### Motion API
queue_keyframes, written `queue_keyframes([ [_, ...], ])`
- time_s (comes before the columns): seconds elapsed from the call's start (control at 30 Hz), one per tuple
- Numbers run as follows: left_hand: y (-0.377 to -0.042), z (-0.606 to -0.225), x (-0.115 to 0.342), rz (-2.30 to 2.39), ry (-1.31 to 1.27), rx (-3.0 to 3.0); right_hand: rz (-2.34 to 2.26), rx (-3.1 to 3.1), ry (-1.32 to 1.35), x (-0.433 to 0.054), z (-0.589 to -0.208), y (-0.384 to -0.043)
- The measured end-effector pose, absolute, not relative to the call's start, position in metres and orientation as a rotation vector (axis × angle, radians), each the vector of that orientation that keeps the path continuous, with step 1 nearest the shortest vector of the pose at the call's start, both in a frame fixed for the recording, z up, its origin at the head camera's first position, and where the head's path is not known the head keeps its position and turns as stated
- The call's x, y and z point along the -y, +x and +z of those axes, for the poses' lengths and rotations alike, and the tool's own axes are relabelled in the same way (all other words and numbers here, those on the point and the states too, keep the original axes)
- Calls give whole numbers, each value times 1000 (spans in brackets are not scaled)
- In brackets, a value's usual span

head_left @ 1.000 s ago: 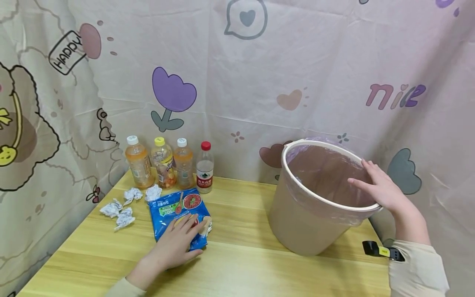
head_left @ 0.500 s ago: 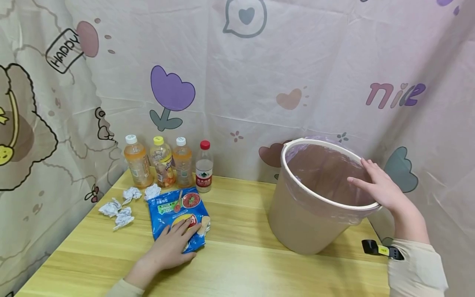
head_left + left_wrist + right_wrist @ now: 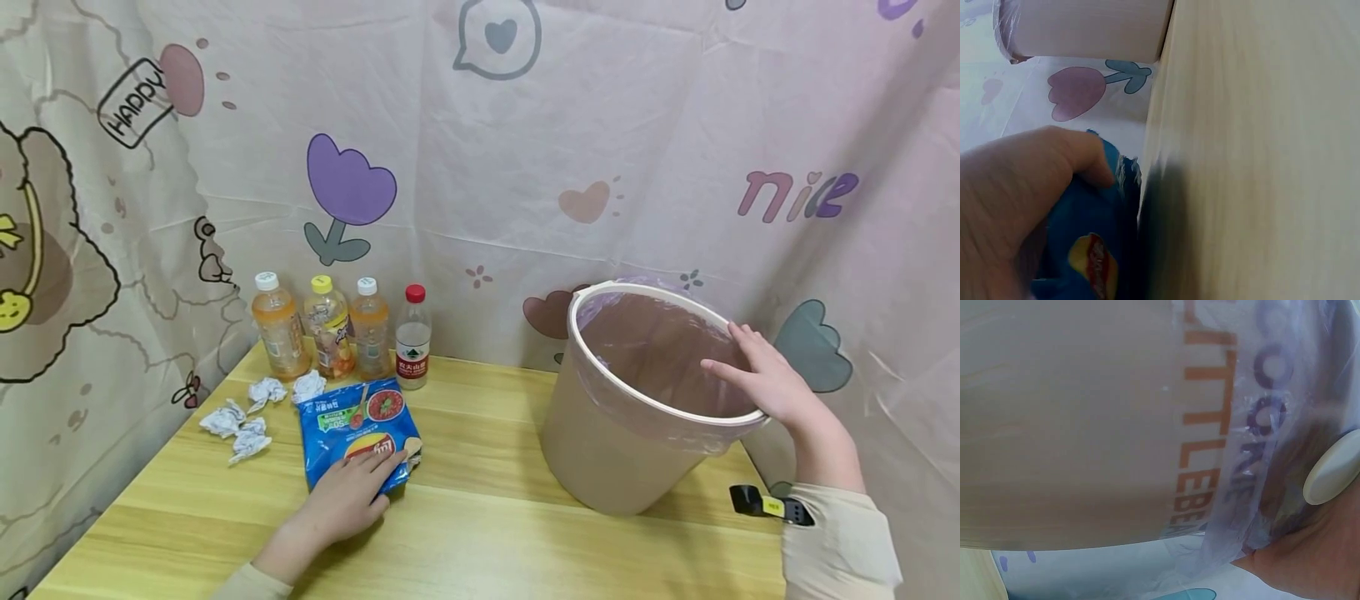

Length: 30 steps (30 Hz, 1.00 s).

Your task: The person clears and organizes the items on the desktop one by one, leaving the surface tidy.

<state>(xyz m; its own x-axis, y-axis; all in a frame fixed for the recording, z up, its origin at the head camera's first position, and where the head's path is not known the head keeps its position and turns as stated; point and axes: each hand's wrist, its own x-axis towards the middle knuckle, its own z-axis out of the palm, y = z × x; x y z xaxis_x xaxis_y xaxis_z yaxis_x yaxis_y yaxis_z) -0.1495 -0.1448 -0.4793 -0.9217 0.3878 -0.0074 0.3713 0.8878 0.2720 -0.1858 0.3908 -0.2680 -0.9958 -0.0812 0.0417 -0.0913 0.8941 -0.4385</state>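
My left hand (image 3: pixel 347 493) grips the near part of a blue chip bag (image 3: pixel 330 442), its fingers over the printed front. In the left wrist view the bag (image 3: pixel 1079 209) shows a torn silvery end, and its near side stands off the table with a shadow beside it. My right hand (image 3: pixel 772 379) rests on the right rim of a large beige trash bin (image 3: pixel 622 458), fingers extended along the opening. The right wrist view shows the bin's side (image 3: pixel 1072 437) close up, with a lettered clear plastic liner (image 3: pixel 1210 425) folded over its top.
Several crumpled paper balls (image 3: pixel 222 419) lie left of the bag. Behind it stand bottles: two orange-tinted ones (image 3: pixel 281 337), a yellow-capped one (image 3: pixel 330 337) and a red-capped water bottle (image 3: pixel 413 342). A printed curtain (image 3: pixel 480 167) hangs behind the wooden table (image 3: pixel 480 533).
My left hand has shifted slightly left and toward me on the chip bag, and the bag's near edge has bunched up and lifted. The right hand and the bin stay put.
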Motion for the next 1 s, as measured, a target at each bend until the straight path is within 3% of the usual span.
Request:
queue_keyframes([
  [1.0, -144, -424, 153, 92, 778, -3501, 722, 3015, 159, -392, -271, -187],
])
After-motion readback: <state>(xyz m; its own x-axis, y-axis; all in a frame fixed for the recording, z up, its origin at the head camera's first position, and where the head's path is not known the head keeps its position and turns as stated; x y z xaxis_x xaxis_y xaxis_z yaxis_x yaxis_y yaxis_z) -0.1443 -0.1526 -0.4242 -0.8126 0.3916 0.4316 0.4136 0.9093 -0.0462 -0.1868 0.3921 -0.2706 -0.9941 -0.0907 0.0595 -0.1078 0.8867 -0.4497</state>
